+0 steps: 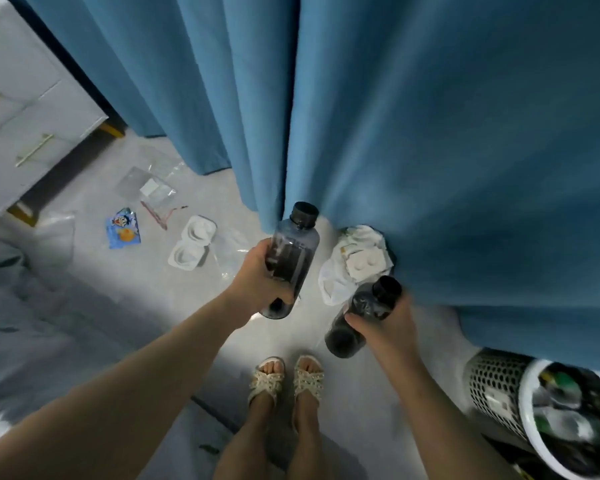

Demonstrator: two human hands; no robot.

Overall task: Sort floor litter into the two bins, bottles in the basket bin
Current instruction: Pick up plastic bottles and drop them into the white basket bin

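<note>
Closest thing is the person's bare left arm, coming in from 7 o'clock. The left hand is near centre, with its fingers wrapped round a see-through smoky plastic bottle with a black screw cap, cap pointing up toward 12. Just to the right, the right hand has its fingers clamped on a second, darker plastic bottle with a black cap, tilted with the cap toward 1 o'clock. Both bottles are off the floor and apart from each other.

The white perforated basket bin sits at 4 o'clock, well apart from both bottles. What's inside is blurry, with bits of green and white. Feet in woven beige sandals are at 6 o'clock on the pale grey floor.

By the big blue curtain there's a heap of white wrappers and trays, right behind the dark bottle. At 10 o'clock: a white moulded plastic tray, a blue cartoon snack wrapper and clear plastic bags. A white drawer cabinet with brass handles stands at 9–10 o'clock.
</note>
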